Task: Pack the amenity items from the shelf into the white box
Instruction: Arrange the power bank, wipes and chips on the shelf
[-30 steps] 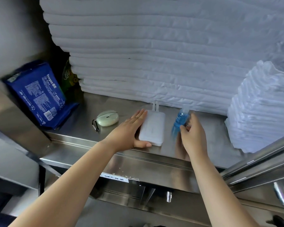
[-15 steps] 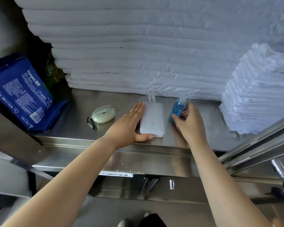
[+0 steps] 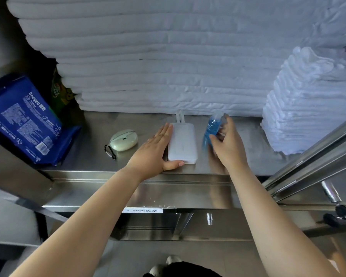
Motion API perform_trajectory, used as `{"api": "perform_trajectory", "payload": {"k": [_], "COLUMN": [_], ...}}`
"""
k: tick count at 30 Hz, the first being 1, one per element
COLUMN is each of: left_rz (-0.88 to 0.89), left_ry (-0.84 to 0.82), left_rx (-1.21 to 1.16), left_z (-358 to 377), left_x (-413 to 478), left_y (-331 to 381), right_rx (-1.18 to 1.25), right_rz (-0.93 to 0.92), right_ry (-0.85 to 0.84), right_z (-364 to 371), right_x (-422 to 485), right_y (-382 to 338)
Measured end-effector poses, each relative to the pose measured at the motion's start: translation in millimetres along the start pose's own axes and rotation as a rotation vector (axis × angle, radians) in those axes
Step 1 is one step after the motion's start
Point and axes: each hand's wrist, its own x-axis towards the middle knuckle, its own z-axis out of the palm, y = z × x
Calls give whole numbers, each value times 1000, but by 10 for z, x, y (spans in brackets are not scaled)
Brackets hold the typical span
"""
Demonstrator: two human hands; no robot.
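Little has changed in 1 second. The left hand still lies flat against the left side of the white box. The right hand's grip stays curled round the blurred blue bottle just right of the box. Packing looks not yet begun.

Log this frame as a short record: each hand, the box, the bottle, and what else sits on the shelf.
left hand: flat against the left side of the white box, thumb along its near edge
right hand: fingers curled round the blue bottle
white box: lying flat on the steel shelf
blue bottle: right of the box, blurred
also on shelf: pale earbud case, blue pack, folded white linen
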Motion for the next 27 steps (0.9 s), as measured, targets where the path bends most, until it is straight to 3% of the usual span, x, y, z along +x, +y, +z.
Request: {"api": "perform_trajectory", "payload": {"k": [5, 15, 27], "left_rz": [4, -3, 13], "left_ry": [20, 19, 25], "left_rx": [11, 22, 32], "left_z": [-5, -13, -5], "left_x": [-12, -17, -8], "left_y": [18, 32, 12], "right_rx": [-113, -21, -88], "right_rz": [-5, -48, -73], "right_ry": [150, 80, 9], "right_z": [40, 69, 290], "right_x": [47, 127, 364], "right_y": [-43, -42, -181]}}
